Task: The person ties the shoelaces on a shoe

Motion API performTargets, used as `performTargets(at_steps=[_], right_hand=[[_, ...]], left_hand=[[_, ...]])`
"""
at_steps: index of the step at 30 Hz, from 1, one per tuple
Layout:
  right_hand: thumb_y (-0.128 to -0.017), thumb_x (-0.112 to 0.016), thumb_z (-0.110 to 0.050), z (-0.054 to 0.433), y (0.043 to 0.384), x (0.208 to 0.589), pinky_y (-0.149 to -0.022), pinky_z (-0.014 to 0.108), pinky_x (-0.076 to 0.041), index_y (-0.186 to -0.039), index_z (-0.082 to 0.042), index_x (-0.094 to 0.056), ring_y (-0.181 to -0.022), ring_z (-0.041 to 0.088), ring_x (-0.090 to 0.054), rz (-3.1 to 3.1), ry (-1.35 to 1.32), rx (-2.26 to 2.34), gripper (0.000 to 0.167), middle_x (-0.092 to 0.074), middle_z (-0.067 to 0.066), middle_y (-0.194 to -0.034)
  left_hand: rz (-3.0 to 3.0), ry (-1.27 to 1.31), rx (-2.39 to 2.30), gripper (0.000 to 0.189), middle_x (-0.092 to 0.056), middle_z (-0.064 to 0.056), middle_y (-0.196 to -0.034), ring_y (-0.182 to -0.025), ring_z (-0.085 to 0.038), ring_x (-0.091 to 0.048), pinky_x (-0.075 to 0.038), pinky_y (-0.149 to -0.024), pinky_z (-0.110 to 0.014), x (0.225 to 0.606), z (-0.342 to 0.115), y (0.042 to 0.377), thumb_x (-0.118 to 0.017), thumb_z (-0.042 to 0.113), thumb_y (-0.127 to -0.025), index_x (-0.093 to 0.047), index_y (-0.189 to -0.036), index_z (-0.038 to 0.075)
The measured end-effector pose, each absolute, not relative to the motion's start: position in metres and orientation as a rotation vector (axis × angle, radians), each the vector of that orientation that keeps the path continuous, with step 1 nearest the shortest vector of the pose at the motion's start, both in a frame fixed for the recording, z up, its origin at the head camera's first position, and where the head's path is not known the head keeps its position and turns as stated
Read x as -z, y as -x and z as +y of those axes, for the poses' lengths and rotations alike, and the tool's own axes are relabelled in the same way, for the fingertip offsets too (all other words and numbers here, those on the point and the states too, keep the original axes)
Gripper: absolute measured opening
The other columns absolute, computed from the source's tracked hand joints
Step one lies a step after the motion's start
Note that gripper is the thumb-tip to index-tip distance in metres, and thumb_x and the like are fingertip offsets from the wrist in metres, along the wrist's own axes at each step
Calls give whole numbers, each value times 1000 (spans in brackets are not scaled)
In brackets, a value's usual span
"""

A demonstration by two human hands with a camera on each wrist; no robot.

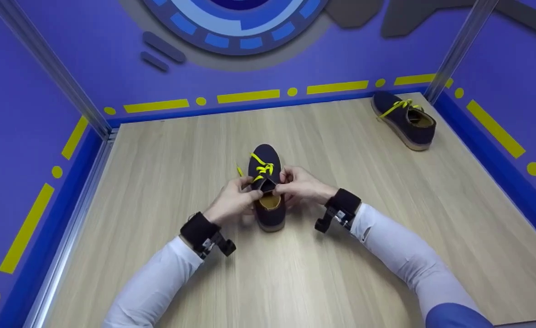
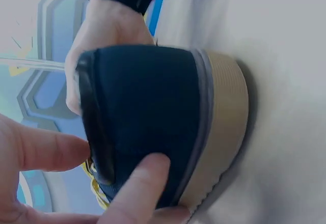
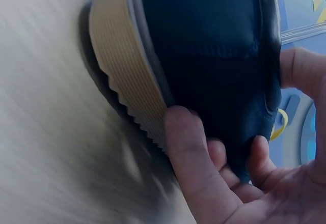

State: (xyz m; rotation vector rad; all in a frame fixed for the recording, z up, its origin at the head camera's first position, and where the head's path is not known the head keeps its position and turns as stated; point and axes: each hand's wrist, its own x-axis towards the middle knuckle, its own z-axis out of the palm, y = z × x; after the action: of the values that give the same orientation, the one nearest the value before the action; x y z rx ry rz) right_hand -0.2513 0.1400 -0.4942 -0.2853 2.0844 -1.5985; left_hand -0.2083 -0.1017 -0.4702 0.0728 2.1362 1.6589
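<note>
A dark shoe (image 1: 271, 217) with bright yellow laces (image 1: 264, 169) and a tan sole (image 2: 224, 102) stands on the table, toe pointing away. My left hand (image 1: 235, 198) grips its left side, thumb at the edge of the opening and fingers along the upper. On the opposite side my right hand (image 1: 302, 186) holds the shoe, its thumb also at the opening. In the right wrist view, fingers (image 3: 186, 137) lie against the side just above the ribbed sole. One loose lace end sticks out left of the shoe. The wrist views show the heel up close.
A second dark shoe (image 1: 411, 125) with yellow laces sits at the table's back right corner. Blue panels (image 1: 286, 73) with yellow markings enclose the wooden table (image 1: 167, 150) at the back and both sides. Metal posts (image 1: 459, 45) stand at the back corners.
</note>
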Motion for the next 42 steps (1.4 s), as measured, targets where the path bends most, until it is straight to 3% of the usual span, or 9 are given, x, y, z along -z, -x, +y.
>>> performTargets(at_steps=[12, 17, 22, 26, 29, 32, 35, 39, 42], right_hand=[[-88, -76, -10, 152, 239, 494, -62, 29, -66, -100, -12, -51, -68, 12, -70, 2078, 383, 1537, 28, -55, 0, -96], [-89, -76, -11, 155, 235, 491, -62, 29, -66, -101, -12, -52, -70, 12, -71, 2089, 386, 1508, 27, -55, 0, -97], [-93, -80, -15, 157, 234, 486, -67, 26, -64, -100, -14, -56, -75, 12, -73, 2130, 397, 1465, 25, -60, -2, -96], [-101, -82, -29, 157, 237, 481, -70, 25, -62, -97, -15, -62, -74, 12, -73, 2195, 357, 1470, 25, -68, -3, -90], [-105, -79, -40, 153, 242, 477, -68, 31, -66, -101, -11, -66, -67, 13, -74, 2216, 285, 1556, 32, -72, -1, -84], [-106, -77, -48, 146, 248, 474, -63, 37, -68, -102, -7, -68, -59, 14, -73, 2242, 221, 1622, 42, -71, 1, -77], [-104, -78, -52, 141, 253, 472, -57, 35, -65, -93, -9, -68, -54, 13, -69, 2276, 179, 1594, 45, -68, -2, -70], [-103, -79, -53, 137, 254, 474, -49, 30, -59, -79, -17, -65, -49, 10, -62, 2386, 191, 1497, 45, -62, -5, -62], [-101, -82, -50, 134, 254, 477, -46, 28, -54, -77, -18, -66, -45, 9, -58, 2481, 243, 1441, 43, -60, -7, -57]], left_hand=[[2010, -71, -1726, 85, -43, -36, -173, -148, -48, -62, -68, -102, -48, 467, -96, 185, -68, 17, -105, -24, -171, -15], [1982, -71, -1738, 86, -37, -35, -176, -151, -49, -59, -67, -103, -49, 466, -94, 179, -69, 16, -104, -24, -171, -15], [1986, -94, -1752, 94, -28, -33, -182, -156, -50, -54, -67, -103, -51, 468, -97, 179, -70, 17, -104, -15, -175, -8], [2099, -77, -1722, 97, -33, -32, -180, -144, -51, -65, -70, -91, -54, 472, -106, 184, -72, 30, -108, -12, -178, 1], [2262, -53, -1631, 81, -56, -30, -165, -116, -44, -81, -71, -77, -49, 475, -115, 187, -69, 42, -110, -34, -171, 1], [2378, -79, -1514, 56, -81, -22, -118, -79, -29, -82, -68, -65, -40, 477, -121, 193, -63, 47, -113, -66, -135, -4], [2325, -93, -1470, 60, -76, -8, -75, -58, -16, -71, -58, -57, -31, 480, -122, 201, -52, 52, -117, -74, -96, 0], [2156, 24, -1491, 69, -68, 3, -68, -57, -12, -67, -48, -52, -26, 486, -114, 214, -43, 63, -117, -72, -85, 9], [2115, 127, -1548, 60, -67, 5, -69, -57, -10, -66, -44, -50, -23, 490, -106, 222, -52, 63, -114, -71, -85, 14]])
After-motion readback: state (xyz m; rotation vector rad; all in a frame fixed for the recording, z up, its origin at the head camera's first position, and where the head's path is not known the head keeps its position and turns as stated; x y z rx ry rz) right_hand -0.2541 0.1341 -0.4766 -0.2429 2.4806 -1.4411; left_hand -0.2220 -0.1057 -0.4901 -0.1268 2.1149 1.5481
